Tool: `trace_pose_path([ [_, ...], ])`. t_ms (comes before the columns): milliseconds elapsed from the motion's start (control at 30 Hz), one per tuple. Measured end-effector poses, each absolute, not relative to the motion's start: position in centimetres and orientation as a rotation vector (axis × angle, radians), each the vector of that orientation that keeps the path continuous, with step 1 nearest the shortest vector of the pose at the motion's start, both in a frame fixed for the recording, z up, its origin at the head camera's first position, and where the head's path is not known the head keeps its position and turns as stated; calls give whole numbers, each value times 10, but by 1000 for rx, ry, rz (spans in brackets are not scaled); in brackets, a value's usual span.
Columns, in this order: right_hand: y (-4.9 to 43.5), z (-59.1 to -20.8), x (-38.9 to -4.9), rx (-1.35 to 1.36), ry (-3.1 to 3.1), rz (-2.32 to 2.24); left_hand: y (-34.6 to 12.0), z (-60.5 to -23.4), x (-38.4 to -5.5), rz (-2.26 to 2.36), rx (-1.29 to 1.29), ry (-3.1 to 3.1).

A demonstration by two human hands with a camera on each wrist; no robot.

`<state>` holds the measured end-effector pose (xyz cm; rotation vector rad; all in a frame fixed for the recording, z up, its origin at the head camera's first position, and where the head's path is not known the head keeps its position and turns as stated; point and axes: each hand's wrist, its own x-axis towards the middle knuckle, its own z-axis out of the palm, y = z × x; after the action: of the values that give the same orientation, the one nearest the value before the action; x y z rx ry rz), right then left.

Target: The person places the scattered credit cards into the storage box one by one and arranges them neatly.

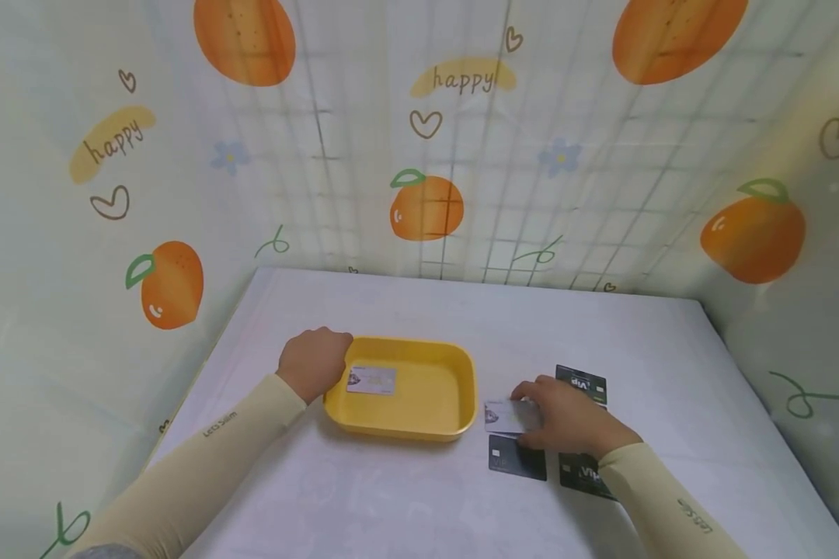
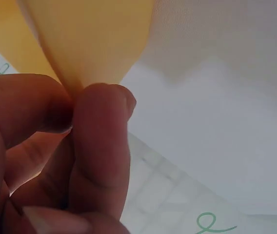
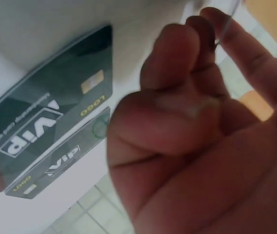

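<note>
My left hand (image 1: 315, 362) pinches the upper left rim of a yellow tray (image 1: 466, 388); the left wrist view shows thumb and finger on the tray's wall (image 2: 99, 39). A silver card (image 1: 371, 380) lies in the tray, towards its left side. Right of the tray, my right hand (image 1: 572, 417) holds a second silver card (image 1: 506, 417) between fingers and thumb, low over the table. Its right part is hidden by the hand. In the right wrist view, curled fingers (image 3: 170, 53) meet a thin card edge near the top.
Just below the held card lies a dark VIP card (image 1: 516, 460). Another dark card (image 1: 582, 382) is behind the right hand, and one more dark card (image 1: 579, 472) sits partly under the wrist. A white table (image 1: 391, 497) bears everything, with patterned curtains around its back and sides.
</note>
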<state>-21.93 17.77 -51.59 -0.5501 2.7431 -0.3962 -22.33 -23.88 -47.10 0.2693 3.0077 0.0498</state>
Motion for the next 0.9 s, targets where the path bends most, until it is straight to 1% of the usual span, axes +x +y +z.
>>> trace_pose_path([
  [200,173,-507,-221,-639,2778,-386,-245,-475,-226,-11,291,3034],
  [400,174,-486,-229,-575,2835,-359,-247,-471,-228,-91,353,3028],
  [567,168,-465,-234,-580,2955,-377,-249,-470,-231,-136,322,3010],
  [733,148,-448,-233,-621,3035,-415,-246,-470,-231,-145,357,3004],
  [900,114,-437,-232,-800,3045,-342,-240,-473,-231,-174,401,3021],
])
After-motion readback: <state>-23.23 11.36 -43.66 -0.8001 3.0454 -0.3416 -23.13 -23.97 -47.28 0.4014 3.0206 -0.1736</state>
